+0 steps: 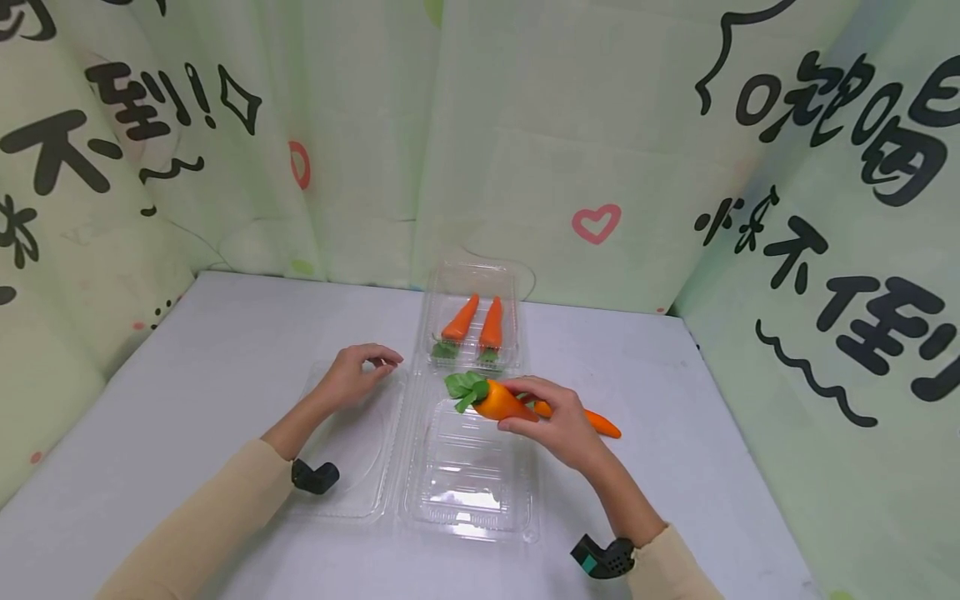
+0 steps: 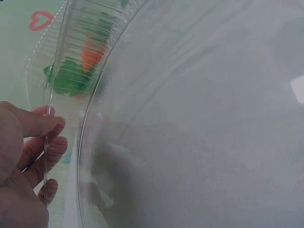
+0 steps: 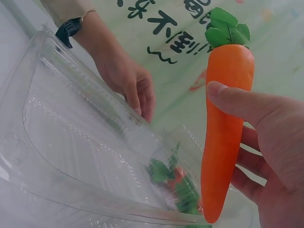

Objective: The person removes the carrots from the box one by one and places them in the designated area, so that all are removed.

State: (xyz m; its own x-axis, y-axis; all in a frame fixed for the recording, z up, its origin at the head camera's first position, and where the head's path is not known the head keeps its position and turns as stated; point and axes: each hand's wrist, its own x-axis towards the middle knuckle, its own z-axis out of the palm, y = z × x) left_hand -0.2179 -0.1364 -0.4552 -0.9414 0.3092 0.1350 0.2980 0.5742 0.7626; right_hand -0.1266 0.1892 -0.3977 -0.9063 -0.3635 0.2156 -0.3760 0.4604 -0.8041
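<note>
Beige sleeves (image 1: 206, 517), cut off by the head view's lower edge, reach over a clear, open box (image 1: 476, 467) on a white table (image 1: 247, 350). Above the box's far end, the right hand (image 1: 553, 418) grips a carrot (image 3: 222, 152), thumb on one side, fingers round the other. Those fingers hide the carrot's middle from the head view; the right wrist view shows it whole, leaves to tip. The left hand (image 1: 362, 375) is seen from overhead merely bent at the box's edge, but the left wrist view reveals thumb and fingertips pinching the clear rim. Two carrots (image 1: 491, 329) lie in a second box (image 1: 435, 312) behind, plain from overhead, obscured by ridged plastic at the left wrist. Lettering on the curtain (image 1: 510, 150) runs out of frame.
</note>
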